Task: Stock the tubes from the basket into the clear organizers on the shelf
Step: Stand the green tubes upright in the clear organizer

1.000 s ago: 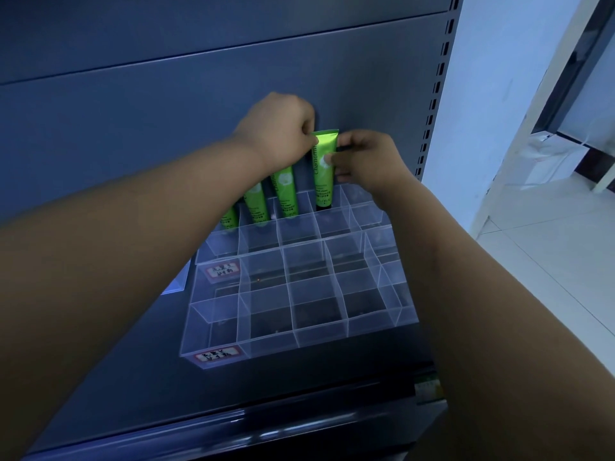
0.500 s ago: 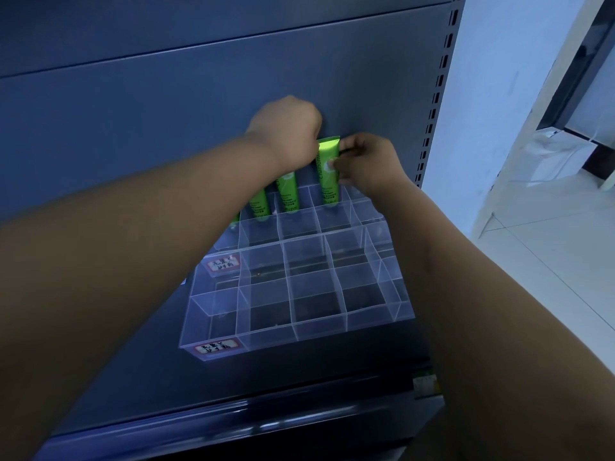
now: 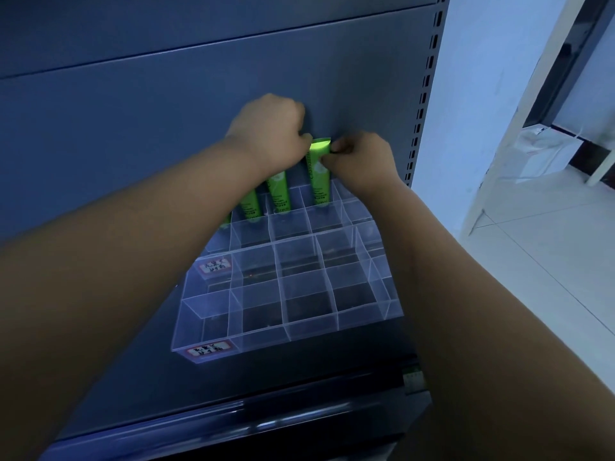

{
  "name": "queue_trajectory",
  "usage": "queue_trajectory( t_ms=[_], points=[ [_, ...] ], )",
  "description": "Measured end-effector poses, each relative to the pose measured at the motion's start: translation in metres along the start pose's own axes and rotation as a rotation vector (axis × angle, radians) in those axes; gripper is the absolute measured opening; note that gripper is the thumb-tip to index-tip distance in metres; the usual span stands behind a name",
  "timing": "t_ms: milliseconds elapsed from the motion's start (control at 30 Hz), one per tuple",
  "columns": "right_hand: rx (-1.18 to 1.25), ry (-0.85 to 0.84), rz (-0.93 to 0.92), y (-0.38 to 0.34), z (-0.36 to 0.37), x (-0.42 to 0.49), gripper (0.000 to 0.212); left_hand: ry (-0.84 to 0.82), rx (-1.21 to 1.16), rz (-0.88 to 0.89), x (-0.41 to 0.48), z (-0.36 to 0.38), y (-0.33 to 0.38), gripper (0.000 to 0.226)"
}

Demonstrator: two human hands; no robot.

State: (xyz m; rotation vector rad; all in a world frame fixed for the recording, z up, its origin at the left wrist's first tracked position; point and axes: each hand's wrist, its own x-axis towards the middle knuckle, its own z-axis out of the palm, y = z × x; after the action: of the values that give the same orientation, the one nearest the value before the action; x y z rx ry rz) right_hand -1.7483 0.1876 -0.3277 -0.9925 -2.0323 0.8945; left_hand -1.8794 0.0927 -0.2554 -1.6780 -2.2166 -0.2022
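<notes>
Standing in a far compartment of the organizer (image 3: 253, 232), the tube (image 3: 320, 184) is pinched at its top by the right hand (image 3: 362, 161), while the left hand (image 3: 269, 134) is curled just beside, its hold not visible; the tube should be pressed straight down, kept upright.

Open front organizer cells (image 3: 336, 307) (upright tubes (image 3: 279, 194) along the back row)
</notes>
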Motion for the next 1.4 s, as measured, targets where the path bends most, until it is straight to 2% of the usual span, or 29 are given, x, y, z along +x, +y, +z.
queue_trajectory(
  t_ms=[67,200,367,467,600,700,967,1167,1400],
  points=[
    [-0.081,0.027,0.003,-0.008,-0.005,-0.015,0.033,0.058,-0.009,-0.009,-0.014,-0.007,-0.004,0.032],
    [-0.330,0.064,-0.098,-0.029,-0.009,-0.060,0.029,0.138,0.079,-0.069,-0.066,-0.024,-0.014,0.038],
    [-0.323,0.140,-0.416,-0.081,0.012,-0.124,0.062,0.209,0.185,-0.195,-0.161,-0.052,-0.039,0.067],
    [-0.300,-0.011,-0.437,-0.129,0.040,-0.163,0.073,0.179,0.221,-0.362,-0.227,-0.068,-0.064,0.076],
    [-0.267,-0.177,-0.484,-0.189,0.090,-0.216,0.072,0.092,0.252,-0.637,-0.319,-0.098,-0.115,0.080],
    [-0.246,-0.295,-0.565,-0.238,0.129,-0.258,0.073,0.107,0.308,-0.805,-0.394,-0.120,-0.149,0.079],
    [-0.179,-0.509,-0.826,-0.339,0.219,-0.379,0.074,0.057,0.349,-1.099,-0.560,-0.156,-0.186,0.081],
    [-0.173,-0.697,-0.962,-0.367,0.279,-0.470,0.078,0.017,0.293,-1.338,-0.662,-0.161,-0.191,0.083],
    [-0.353,-0.940,-1.031,-0.351,0.352,-0.531,0.070,-0.086,0.153,-1.560,-0.762,-0.129,-0.200,0.079]
  ],
)
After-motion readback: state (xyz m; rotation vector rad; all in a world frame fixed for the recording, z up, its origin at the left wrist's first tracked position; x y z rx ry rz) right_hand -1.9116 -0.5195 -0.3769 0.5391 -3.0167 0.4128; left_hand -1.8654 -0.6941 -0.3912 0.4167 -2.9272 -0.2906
